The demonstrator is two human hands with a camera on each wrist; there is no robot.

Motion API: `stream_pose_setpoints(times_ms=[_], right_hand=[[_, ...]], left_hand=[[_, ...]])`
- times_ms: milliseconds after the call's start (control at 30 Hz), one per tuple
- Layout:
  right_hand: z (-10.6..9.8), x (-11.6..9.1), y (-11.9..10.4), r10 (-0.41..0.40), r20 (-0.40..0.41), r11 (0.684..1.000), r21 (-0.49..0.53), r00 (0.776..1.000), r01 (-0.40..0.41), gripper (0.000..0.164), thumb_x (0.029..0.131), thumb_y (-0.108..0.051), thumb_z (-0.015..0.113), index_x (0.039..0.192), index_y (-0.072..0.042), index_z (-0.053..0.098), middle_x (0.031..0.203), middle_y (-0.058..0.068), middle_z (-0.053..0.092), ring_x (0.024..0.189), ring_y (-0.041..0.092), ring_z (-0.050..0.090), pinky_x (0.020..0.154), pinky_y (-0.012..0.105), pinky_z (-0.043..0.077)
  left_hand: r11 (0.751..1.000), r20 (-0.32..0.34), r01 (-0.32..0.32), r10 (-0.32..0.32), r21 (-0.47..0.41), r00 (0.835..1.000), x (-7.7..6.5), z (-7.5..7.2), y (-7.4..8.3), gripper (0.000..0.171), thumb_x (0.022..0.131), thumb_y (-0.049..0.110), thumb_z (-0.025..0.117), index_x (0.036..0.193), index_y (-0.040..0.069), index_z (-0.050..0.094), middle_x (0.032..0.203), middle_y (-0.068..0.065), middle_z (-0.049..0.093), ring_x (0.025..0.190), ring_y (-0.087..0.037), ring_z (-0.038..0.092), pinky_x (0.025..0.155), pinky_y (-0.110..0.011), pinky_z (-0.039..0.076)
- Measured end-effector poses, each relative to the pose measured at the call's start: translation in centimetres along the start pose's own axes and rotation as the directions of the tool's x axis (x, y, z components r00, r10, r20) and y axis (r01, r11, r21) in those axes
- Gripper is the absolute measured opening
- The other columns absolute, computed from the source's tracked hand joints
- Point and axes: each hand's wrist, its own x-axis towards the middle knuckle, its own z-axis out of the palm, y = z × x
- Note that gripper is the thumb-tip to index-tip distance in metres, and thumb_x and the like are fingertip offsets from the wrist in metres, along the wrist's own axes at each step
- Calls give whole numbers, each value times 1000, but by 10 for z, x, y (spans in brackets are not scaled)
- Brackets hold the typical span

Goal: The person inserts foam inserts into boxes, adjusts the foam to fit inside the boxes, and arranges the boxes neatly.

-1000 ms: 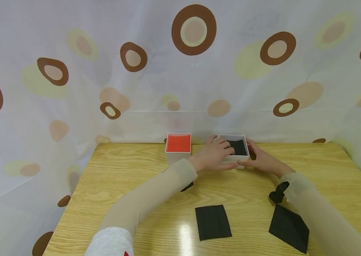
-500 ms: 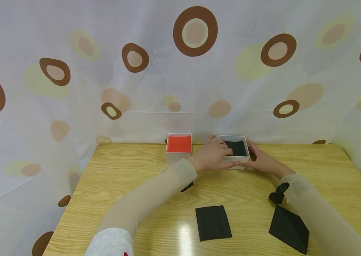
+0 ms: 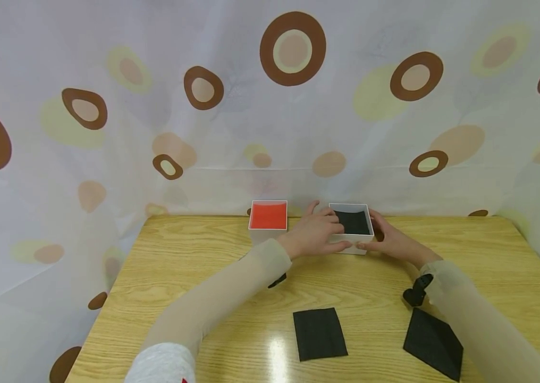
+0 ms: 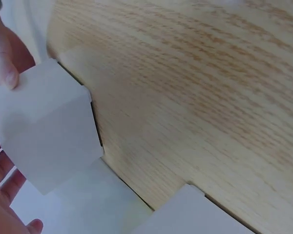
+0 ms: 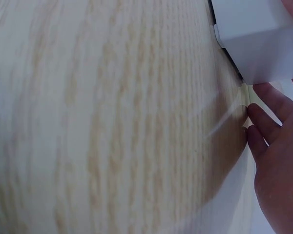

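A white open-topped box (image 3: 353, 245) stands at the table's back edge, with a black square sheet (image 3: 354, 223) lying inside. My left hand (image 3: 315, 234) is at its left side, fingers loosely spread over the left rim and thumb in front. The left wrist view shows those fingers (image 4: 12, 185) beside the box wall. My right hand (image 3: 394, 242) holds the opposite side, its thumb on the front face and the other fingers around the right side. In the right wrist view, several of its fingertips (image 5: 256, 141) rest near the table beside the box corner (image 5: 263, 53).
To the left stands a second white box (image 3: 267, 235) with a red sheet (image 3: 268, 216) inside. Two black square sheets, one flat (image 3: 320, 334) and one creased (image 3: 433, 344), lie on the wooden table (image 3: 179, 244). A patterned curtain (image 3: 231, 133) hangs behind.
My left hand has drawn slightly left, its fingers coming off the black sheet and its thumb parting from the right thumb. More of the sheet shows. My right hand stays on the box.
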Motion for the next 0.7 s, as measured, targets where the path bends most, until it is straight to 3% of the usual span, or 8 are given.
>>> stream_pose_setpoints(times_ms=[233,367,500,600,700], right_hand=[[0,0,3,13,-6,1000,-10,1000,-13,102,99,-20,74,168,-17,-1,156,25,37,133,38,47,96,16,43],[0,-1,4,8,0,1000,-1,1000,-8,102,99,-19,74,168,-16,-1,155,25,38,132,38,47,96,16,43],[1,1,6,-9,8,1000,9,1000,9,100,99,-18,74,168,-16,1,156,25,38,134,38,47,97,15,43],[1,2,7,-12,4,1000,5,1000,12,100,99,-18,74,168,-17,2,155,24,39,132,37,48,97,16,44],[0,2,7,-1,-10,1000,-20,1000,1,101,99,-18,74,168,-18,1,155,24,40,131,37,48,101,25,44]], left_hand=[[1000,16,7,-7,25,1000,-2,-2,2,43,106,59,49,118,28,77,120,11,71,132,-13,50,124,-60,20],[999,-5,6,-5,33,1000,-6,2,1,44,106,57,49,131,27,71,130,9,67,134,-13,50,125,-58,19],[1000,-91,14,-14,-2,996,-15,5,1,48,105,53,54,143,24,61,140,4,60,140,-18,47,125,-55,22],[999,-178,-4,-5,-50,984,-24,3,1,48,105,49,58,144,21,60,139,1,60,139,-21,47,123,-51,27],[993,-253,-37,8,-108,967,-34,-2,4,45,104,45,61,140,18,63,133,0,63,133,-21,51,119,-44,34]])
